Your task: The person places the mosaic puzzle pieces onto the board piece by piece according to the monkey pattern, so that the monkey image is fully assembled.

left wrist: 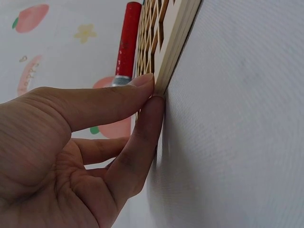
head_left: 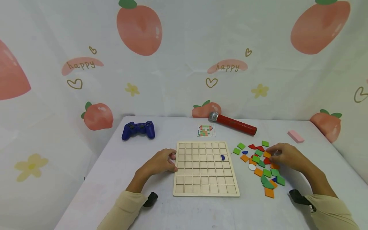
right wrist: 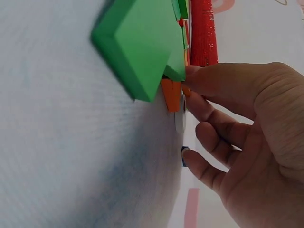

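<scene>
A pale wooden grid board [head_left: 201, 180] lies mid-table, with a dark blue half-round piece [head_left: 223, 157] in one cell of its right part. My left hand [head_left: 159, 163] holds the board's left edge, thumb and fingertips against it, as the left wrist view also shows. Right of the board is a loose spread of coloured tiles. At its far right side, the thumb and index finger of my right hand [head_left: 288, 156] pinch an orange tile [head_left: 266, 154]. In the right wrist view, a large green tile [right wrist: 137, 52] partly hides the pieces behind it.
Behind the board lies a small pattern card [head_left: 206, 130], and a red microphone [head_left: 235, 124] slants beside it. A blue game controller [head_left: 138, 130] sits at the back left. The pink block [head_left: 295, 136] is at the back right. A fruit-print cloth hangs behind the table.
</scene>
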The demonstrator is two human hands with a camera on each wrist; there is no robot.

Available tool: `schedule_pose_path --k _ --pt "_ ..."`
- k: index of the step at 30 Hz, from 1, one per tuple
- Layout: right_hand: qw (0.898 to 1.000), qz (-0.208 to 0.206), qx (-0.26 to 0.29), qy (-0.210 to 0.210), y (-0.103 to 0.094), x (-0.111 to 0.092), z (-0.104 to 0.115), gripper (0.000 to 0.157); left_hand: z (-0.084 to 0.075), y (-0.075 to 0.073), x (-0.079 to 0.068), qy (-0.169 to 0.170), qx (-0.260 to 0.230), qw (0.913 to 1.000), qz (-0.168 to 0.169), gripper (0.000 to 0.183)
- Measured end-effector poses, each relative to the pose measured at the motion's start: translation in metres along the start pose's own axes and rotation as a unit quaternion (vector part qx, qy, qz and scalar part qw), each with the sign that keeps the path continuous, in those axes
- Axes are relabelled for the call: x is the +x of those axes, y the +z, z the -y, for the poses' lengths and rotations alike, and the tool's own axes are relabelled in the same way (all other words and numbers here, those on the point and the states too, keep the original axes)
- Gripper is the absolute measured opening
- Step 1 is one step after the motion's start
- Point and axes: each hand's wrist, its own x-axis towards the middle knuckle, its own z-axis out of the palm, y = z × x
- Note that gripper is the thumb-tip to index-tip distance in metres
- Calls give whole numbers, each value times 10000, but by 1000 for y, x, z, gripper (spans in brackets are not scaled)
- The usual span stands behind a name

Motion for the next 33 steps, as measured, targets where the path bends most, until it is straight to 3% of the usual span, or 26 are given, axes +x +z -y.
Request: schedule_pose_path --k 8,17,33 --pt "9994 -171 135 -258 5 0 20 38 -2 0 -2 -51 -13 10000 -19 74" --pt "9936 -179 156 -1106 19 16 57 31 -4 1 -5 -23 -97 9999 -14 74" --pt "9853 312 619 -1559 52 47 115 25 -5 1 -6 -51 -55 10000 -26 75"
